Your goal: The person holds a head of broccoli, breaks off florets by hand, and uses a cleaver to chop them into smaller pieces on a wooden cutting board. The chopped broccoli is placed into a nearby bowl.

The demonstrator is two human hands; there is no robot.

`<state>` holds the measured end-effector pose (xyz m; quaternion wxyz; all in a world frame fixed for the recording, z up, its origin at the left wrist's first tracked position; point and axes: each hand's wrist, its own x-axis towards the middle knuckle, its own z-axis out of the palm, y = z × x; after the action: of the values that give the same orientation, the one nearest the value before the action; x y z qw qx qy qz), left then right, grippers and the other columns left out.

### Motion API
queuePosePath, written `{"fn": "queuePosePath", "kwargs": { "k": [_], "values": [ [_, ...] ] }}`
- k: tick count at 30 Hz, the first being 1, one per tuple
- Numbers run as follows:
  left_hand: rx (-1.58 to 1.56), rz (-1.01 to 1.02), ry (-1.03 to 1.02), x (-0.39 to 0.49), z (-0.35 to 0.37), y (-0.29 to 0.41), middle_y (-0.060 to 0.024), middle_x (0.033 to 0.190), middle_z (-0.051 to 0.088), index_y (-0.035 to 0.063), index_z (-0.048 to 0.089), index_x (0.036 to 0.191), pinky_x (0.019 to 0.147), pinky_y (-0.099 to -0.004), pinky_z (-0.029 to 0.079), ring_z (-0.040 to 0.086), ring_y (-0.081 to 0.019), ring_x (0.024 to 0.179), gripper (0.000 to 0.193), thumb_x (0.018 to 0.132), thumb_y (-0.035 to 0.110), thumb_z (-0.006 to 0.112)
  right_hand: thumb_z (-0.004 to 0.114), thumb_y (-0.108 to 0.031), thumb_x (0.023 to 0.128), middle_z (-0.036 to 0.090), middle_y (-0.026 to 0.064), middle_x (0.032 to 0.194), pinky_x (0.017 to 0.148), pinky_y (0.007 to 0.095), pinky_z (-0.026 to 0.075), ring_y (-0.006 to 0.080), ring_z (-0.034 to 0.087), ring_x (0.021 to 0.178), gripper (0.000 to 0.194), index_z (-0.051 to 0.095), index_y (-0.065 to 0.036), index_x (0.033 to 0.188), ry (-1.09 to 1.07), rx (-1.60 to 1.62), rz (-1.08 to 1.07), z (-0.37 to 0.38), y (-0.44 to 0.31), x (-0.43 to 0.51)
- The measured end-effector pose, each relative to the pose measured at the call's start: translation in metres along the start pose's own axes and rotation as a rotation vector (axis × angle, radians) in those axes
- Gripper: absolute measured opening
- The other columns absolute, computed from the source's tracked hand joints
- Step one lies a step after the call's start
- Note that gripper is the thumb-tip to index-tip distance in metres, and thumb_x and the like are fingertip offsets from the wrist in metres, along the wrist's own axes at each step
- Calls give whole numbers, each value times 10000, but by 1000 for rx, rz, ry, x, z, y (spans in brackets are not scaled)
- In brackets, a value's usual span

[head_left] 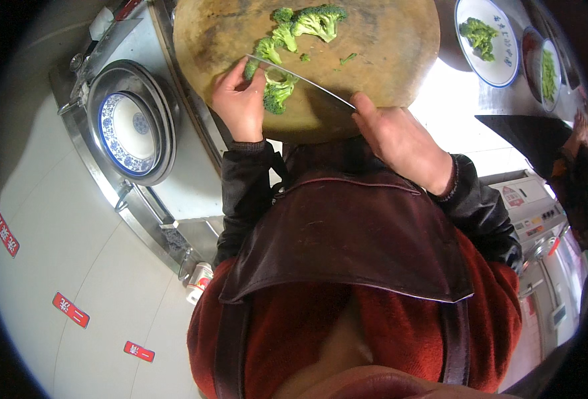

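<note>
A round wooden chopping board (pixel 374 60) lies before me, with several broccoli florets (pixel 319 24) on its far part. My right hand (pixel 404 142) grips a knife (pixel 319 86), whose blade runs up and left across the board, seen nearly edge-on. Its handle is hidden in my fist. At the blade's far end, my left hand (pixel 241 99) pinches a small broccoli piece (pixel 250 69) between thumb and fingers. Another cut floret (pixel 278 95) lies just right of that hand, on the near side of the blade. Small green crumbs are scattered on the board.
Left of the board, a blue-and-white bowl (pixel 107 134) sits in metal basins (pixel 167 149) beside a sink edge. At the upper right stand a plate with broccoli (pixel 506 70) and a dish of green vegetables (pixel 548 102). Another person (pixel 573 169) is at the far right.
</note>
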<state>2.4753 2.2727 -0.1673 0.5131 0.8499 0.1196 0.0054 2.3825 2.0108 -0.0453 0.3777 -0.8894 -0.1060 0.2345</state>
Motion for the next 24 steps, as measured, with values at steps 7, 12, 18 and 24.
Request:
{"fn": "queuePosePath", "kwargs": {
  "k": [7, 12, 18, 24],
  "values": [
    [-18, -50, -59, -4, -5, 15, -63, 983, 704, -2, 754, 1191, 776, -262, 523, 666, -128, 814, 351, 853, 77, 804, 539, -93, 1005, 670, 251, 777, 617, 517, 524, 452, 678, 735, 275, 489, 71, 1220, -29, -147, 31, -1, 0, 9],
    [-497, -62, -111, -5, -8, 28, -117, 1188, 729, -33, 686, 1200, 936, -285, 515, 676, -175, 1044, 273, 927, -40, 678, 551, -202, 1060, 662, 261, 784, 632, 517, 510, 465, 665, 733, 250, 528, -15, 1224, 69, 262, 5, 5, 53, 22],
    [-11, 175, -84, 8, 7, 21, -100, 1174, 743, 65, 745, 1079, 889, -276, 534, 668, -131, 1021, 217, 895, -47, 723, 593, -148, 1032, 648, 259, 747, 604, 505, 513, 458, 660, 696, 252, 526, -23, 1239, 307, 95, 36, 6, 61, 3],
    [-192, 10, -50, 7, 9, 19, -35, 926, 725, 10, 743, 1093, 742, -241, 534, 666, -95, 796, 243, 859, -38, 784, 597, -119, 1019, 628, 240, 688, 586, 505, 507, 459, 642, 656, 223, 525, -14, 1202, 215, 77, -24, -4, 39, -2]
  ]
}}
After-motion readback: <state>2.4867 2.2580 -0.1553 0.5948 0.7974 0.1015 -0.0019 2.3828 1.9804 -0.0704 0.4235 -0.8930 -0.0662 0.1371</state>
